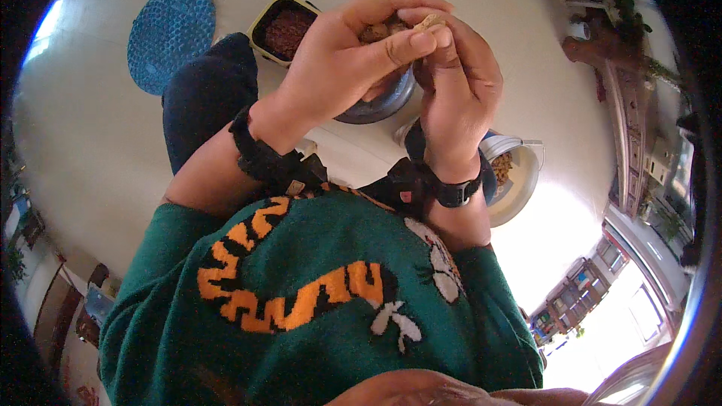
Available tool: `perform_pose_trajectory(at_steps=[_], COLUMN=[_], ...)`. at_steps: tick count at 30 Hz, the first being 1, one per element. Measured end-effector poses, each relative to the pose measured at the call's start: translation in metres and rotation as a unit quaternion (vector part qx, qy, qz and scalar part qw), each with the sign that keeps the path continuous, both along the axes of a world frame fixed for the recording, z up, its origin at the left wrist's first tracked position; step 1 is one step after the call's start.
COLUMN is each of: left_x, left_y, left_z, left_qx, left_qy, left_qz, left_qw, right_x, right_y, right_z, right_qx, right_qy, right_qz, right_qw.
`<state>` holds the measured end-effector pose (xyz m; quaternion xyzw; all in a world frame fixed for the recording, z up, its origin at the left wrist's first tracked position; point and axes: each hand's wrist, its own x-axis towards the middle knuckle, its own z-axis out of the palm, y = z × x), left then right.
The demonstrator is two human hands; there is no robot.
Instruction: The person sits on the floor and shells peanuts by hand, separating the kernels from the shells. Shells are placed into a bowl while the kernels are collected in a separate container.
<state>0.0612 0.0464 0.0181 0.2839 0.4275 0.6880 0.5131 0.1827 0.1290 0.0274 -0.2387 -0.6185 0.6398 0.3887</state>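
Note:
Between the thumb tips of both hands is a tan peanut pod, pinched and partly covered by fingers. My left hand reaches it from the left, its thumb stretched across. From the other side my right hand meets it, thumb against thumb. Below the hands stands a round bowl with a dark blue-grey rim. Brown pieces, which look like peanut shells, show in the gap between my hands; most of the bowl is hidden.
A yellow-rimmed rectangular container of dark red kernels stands left of the bowl. Beyond my dark-clad leg lies a blue textured round mat. A white bucket holding tan peanuts is at right. Wooden furniture lines the right side.

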Motion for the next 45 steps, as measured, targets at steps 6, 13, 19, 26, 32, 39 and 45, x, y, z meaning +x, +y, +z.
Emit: perform_pose_trajectory(at_steps=[6,13,19,26,32,39,45], left_x=[-0.011,-0.024,-0.024,-0.012,-0.011,-0.015,-0.023], left_y=[-0.002,-0.007,-0.002,0.0,0.001,0.001,0.002], left_z=[-0.007,-0.006,-0.01,-0.014,-0.01,-0.011,-0.013], left_qx=[-0.021,-0.027,0.031,0.013,-0.02,-0.003,0.051], left_qy=[-0.001,0.221,0.327,0.349,0.302,0.28,0.424], left_qz=[-0.03,-0.037,-0.006,0.046,0.036,0.02,0.075], left_qw=[0.999,0.974,0.944,0.936,0.953,0.96,0.901], right_x=[0.004,0.015,0.017,0.005,0.0,0.002,0.014], right_y=[0.006,0.021,0.023,0.005,0.002,0.005,0.026], right_z=[0.004,0.012,0.0,-0.009,0.003,0.01,0.002], right_qx=[0.003,0.044,0.0,-0.207,-0.353,-0.393,-0.144], right_qy=[-0.062,-0.115,-0.03,0.104,0.089,0.104,-0.18], right_qz=[0.021,0.062,0.086,0.053,0.032,0.045,0.056], right_qw=[0.998,0.99,0.996,0.971,0.931,0.912,0.971])
